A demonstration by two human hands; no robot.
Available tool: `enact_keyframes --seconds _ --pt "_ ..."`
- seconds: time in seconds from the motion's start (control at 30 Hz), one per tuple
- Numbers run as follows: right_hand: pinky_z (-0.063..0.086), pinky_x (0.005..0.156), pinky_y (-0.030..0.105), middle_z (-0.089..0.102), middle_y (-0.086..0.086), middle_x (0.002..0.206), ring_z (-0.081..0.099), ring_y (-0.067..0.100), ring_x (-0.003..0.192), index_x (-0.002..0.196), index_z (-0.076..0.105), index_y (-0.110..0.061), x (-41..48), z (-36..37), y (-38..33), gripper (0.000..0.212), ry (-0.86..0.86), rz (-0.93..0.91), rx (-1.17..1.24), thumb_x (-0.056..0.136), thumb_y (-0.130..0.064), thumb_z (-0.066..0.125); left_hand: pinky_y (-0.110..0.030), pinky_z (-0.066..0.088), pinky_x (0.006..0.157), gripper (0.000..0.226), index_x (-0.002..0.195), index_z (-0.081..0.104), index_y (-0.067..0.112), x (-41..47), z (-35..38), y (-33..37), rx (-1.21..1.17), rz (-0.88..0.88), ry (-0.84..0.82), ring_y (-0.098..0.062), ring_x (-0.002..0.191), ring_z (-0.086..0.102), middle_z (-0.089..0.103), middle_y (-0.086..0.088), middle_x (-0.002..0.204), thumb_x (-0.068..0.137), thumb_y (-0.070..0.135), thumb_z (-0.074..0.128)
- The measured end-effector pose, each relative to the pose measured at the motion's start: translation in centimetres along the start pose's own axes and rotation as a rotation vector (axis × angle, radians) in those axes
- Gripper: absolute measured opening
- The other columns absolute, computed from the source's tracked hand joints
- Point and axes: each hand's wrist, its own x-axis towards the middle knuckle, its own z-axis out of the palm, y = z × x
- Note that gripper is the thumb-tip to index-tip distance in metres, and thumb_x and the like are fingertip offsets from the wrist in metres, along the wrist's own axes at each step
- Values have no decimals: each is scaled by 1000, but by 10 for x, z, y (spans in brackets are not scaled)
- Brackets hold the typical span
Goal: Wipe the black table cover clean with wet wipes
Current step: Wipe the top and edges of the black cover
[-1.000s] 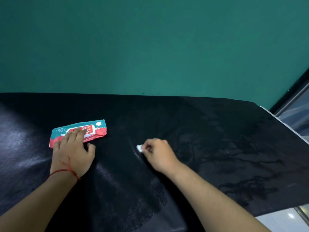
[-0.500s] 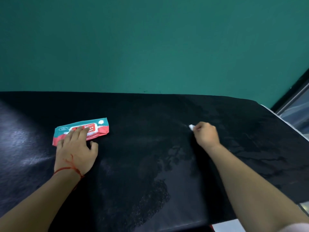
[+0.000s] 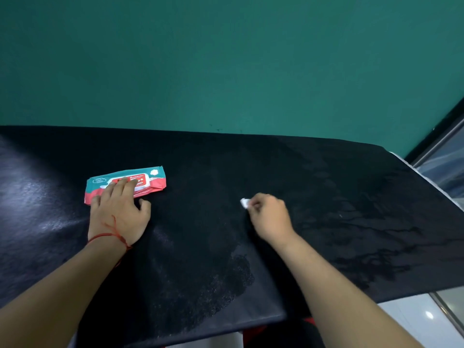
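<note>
Mostly the wet wipe (image 3: 244, 202) is hidden: only a small white corner pokes out of the right hand (image 3: 270, 217), whose curled fingers pinch it low over the middle of the black table cover (image 3: 251, 167). The left hand (image 3: 120, 212) lies flat with its fingers spread (a red thread at the wrist), covering part of the wipes pack (image 3: 153, 179), whose print is too blurred to read. Since half a second ago the right hand has slid back leftward, while the left has stayed put.

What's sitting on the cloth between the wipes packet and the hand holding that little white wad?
Nothing. In the head view, only bare black table cover separates the wipes packet from the right hand pinching the white wipe.
</note>
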Motion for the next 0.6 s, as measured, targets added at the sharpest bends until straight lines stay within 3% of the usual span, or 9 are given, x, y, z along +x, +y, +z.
enact_keyframes --seconds 0.07,0.33,0.5,0.6 --pt "60 78 38 74 -6 87 73 18 82 83 71 -28 -25 14 -18 15 -61 -89 27 92 -40 71 -57 27 124 57 152 47 17 0 -1 0 -1 0 -2 -30 148 40 49 -8 158 99 40 50" --pt "57 78 36 65 -9 89 64 10 80 90 74 -26 -117 29 -63 6 -315 -345 141 91 -23 69 -57 25 125 57 151 47 17 -1 -1 -2 0 5 -13 -31 148 39 49 -9 157 99 40 49" --pt "57 78 37 65 -7 90 66 13 83 90 73 -24 -93 19 -44 6 -182 -353 67 92 -23 68 -58 27 124 58 152 46 17 -1 -2 -1 6 13 -13 -31 148 40 50 -10 156 100 42 49" --pt "57 76 36 66 -4 87 68 21 82 83 71 -23 -54 2 -9 8 -47 -224 -27 91 -23 71 -58 27 124 57 151 47 17 -1 -1 -1 0 19 -6 -31 148 40 50 -10 156 99 40 49"
